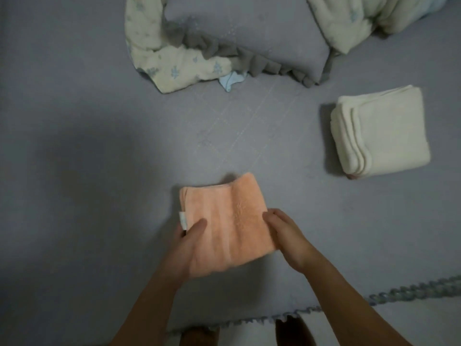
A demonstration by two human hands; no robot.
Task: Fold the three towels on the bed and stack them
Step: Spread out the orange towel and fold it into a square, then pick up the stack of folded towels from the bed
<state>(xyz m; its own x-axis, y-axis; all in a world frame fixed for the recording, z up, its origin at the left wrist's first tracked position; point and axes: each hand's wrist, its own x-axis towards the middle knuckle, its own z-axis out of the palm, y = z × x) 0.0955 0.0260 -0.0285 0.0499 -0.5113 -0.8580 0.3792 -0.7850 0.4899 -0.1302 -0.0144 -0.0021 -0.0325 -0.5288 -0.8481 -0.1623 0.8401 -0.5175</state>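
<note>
A grey bed sheet (99, 146) fills the frame. A folded cream towel (384, 131) lies at right. At lower centre, the left hand (189, 245) and right hand (284, 236) grip the folded orange towel (224, 221) by its sides.

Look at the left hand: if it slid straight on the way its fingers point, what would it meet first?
The left hand points up-right across the orange towel it holds; beyond that, bare bed, as far as depth shows.

Your folded peach towel (224, 226) flat on the bed (74, 146), folded cream towel (381, 131) beyond it to the right, well apart
</note>
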